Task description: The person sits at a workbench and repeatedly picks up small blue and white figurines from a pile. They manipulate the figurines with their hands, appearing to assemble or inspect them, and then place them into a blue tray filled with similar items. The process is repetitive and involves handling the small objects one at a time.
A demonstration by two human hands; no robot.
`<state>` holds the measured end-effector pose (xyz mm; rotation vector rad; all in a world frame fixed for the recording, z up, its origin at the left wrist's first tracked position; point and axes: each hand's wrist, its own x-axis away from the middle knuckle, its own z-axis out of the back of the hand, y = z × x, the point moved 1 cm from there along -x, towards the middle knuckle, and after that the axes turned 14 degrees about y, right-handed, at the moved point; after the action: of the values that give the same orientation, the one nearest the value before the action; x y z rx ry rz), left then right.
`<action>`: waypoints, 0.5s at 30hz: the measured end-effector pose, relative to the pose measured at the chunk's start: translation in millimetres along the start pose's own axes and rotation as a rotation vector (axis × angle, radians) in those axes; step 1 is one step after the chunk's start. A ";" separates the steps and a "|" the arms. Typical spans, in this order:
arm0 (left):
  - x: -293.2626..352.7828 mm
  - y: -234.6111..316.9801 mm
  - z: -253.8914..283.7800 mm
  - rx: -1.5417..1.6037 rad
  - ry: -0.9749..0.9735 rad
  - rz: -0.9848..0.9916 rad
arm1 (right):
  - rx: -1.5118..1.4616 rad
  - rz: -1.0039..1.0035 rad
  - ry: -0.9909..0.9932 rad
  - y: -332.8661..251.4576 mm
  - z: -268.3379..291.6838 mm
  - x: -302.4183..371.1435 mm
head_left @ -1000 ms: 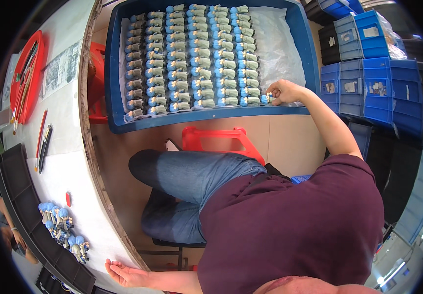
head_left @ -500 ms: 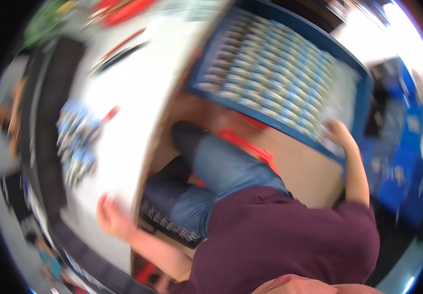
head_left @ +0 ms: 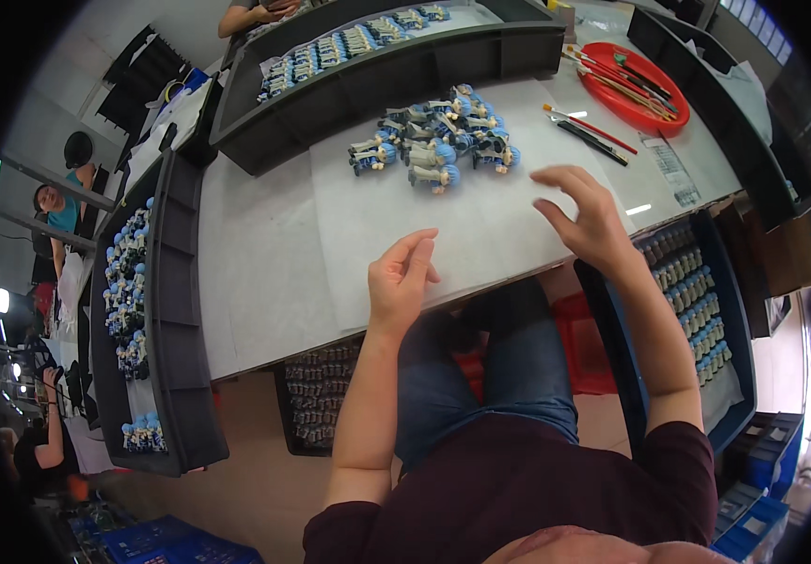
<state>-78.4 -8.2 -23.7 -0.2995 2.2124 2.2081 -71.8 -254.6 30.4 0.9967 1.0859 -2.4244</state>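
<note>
Both hands are bare, well apart and raised near the front of a white table (head_left: 259,282). From my remote view, the right hand (head_left: 591,221) has its thumb and fingers spread, with nothing between them. The left hand (head_left: 401,287) is partly curled, its thumb close against the fingers; I see nothing in it, but cannot tell what the palm hides.

A loose heap of blue-haired figures (head_left: 438,155) lies on a white sheet (head_left: 358,216), straight ahead of the gap between the hands and farther from the body. I see neither hand touching it. The right hand is nearer: its fingertips stop just beside the heap's right edge, while the left hand sits a little farther back, short of the front figure (head_left: 433,179). That figure lies crosswise, its long axis running left to right, head toward the right hand's side, feet to the left. Others, deeper in, overlap at mixed angles.

Behind the heap I see a black tray (head_left: 480,61) with more figures; to the right, a red dish (head_left: 615,110) of brushes.
</note>
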 end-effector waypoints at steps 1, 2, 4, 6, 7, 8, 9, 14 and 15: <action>-1.3 -1.2 -1.8 0.007 -0.013 -0.011 | -0.019 0.001 0.019 0.4 -17.6 -17.6; -2.4 -0.8 -2.9 0.011 -0.025 -0.021 | 0.073 0.072 0.091 11.0 -36.5 -29.7; -5.0 -2.4 -2.7 0.028 -0.035 -0.037 | 0.171 -0.040 0.059 23.3 -60.8 -44.1; -7.0 -7.0 -1.0 0.075 -0.009 -0.097 | 0.274 -0.167 -0.086 32.7 -74.8 -52.2; -7.1 -6.6 -0.3 0.060 -0.028 -0.079 | 0.241 -0.135 -0.051 39.9 -76.6 -52.9; -6.1 -6.7 1.4 0.045 -0.038 -0.059 | 0.213 -0.127 0.023 41.6 -74.2 -53.4; -6.1 -6.8 1.5 0.030 -0.050 -0.039 | 0.187 -0.119 0.098 42.8 -70.4 -53.6; -6.4 -6.5 3.3 0.225 -0.022 -0.050 | -0.630 -0.553 0.256 -12.1 -67.9 -37.9; -6.0 -3.4 3.2 0.252 -0.007 -0.046 | -0.848 -0.686 0.183 -18.8 -72.2 -26.6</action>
<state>-72.5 -4.2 -26.3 -0.3335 2.4187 1.8766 -28.6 -188.5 25.0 0.5950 2.5401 -1.8868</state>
